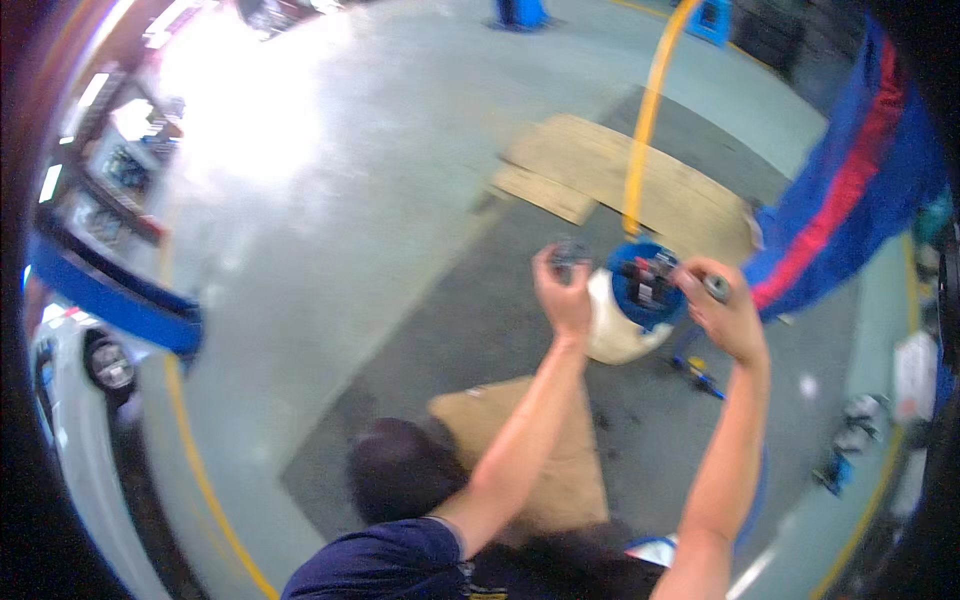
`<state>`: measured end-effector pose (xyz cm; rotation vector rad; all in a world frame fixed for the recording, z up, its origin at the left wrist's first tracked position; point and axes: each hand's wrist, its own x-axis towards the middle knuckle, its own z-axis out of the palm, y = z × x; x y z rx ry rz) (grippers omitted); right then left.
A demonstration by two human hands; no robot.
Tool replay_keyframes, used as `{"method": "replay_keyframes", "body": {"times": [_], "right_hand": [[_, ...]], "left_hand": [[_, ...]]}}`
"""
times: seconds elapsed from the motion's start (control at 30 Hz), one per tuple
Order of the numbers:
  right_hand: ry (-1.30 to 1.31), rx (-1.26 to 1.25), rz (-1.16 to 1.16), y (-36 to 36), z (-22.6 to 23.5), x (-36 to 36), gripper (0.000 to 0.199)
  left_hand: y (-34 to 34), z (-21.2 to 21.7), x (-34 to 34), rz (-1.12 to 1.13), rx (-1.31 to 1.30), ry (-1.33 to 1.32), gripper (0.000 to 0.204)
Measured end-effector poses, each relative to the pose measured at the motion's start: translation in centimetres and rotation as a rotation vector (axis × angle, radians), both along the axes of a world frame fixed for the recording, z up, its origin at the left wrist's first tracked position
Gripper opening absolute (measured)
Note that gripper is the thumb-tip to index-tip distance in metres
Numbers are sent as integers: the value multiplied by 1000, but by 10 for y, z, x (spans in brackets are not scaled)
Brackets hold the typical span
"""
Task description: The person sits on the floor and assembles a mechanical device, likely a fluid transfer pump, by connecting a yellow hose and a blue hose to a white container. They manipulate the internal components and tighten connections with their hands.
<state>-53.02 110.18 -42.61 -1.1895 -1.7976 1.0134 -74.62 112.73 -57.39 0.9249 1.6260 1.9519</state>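
My left hand (567, 300) is raised with its fingers closed round a small grey, partly see-through piece (570, 252), too blurred to name. To its right, my right hand (728, 312) grips a short tool (716, 288) with a round grey-green end, its kind unclear. Below and between both hands stands a white container (622, 330) with a blue top (630, 290). Black and red parts (645, 282) sit on that top, and a shiny metal piece (662, 262) lies close to my right fingertips. Whether the metal piece belongs to the tool is hard to see.
A yellow hose (650, 120) rises from behind the container. Flattened cardboard (640, 180) lies beyond it, and another sheet (530, 450) lies nearer me. Someone's blue sleeve or trouser leg with a red stripe (840, 190) reaches in from the right. A blue lift arm (115, 295) and car (85, 430) stand left.
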Motion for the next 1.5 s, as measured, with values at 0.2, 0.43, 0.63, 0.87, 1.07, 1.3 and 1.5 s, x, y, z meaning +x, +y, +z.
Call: {"method": "replay_keyframes", "body": {"times": [0.2, 0.43, 0.63, 0.87, 1.07, 1.3, 1.5], "right_hand": [[-190, -14, 614, -31, 13, -22, 29], [-75, 35, 444, -25, 36, -45, 34], [82, 407, -266, 9, 19, -25, 33], [111, 257, -189, 19, -19, -49, 31], [144, 155, -159, 18, -23, -59, 26], [101, 163, -151, 25, -28, -49, 28], [128, 167, -153, 20, -18, -44, 27]], "left_hand": [[43, 139, -14, -129, 267, 367, 35], [56, 207, -22, -430, 357, 666, 32], [63, 195, -10, -812, 225, 695, 34], [39, 221, 3, -886, 212, 1009, 39], [36, 235, -10, -850, 82, 828, 37], [39, 245, -16, -781, 128, 858, 35], [36, 251, -5, -774, 147, 848, 34]]}}
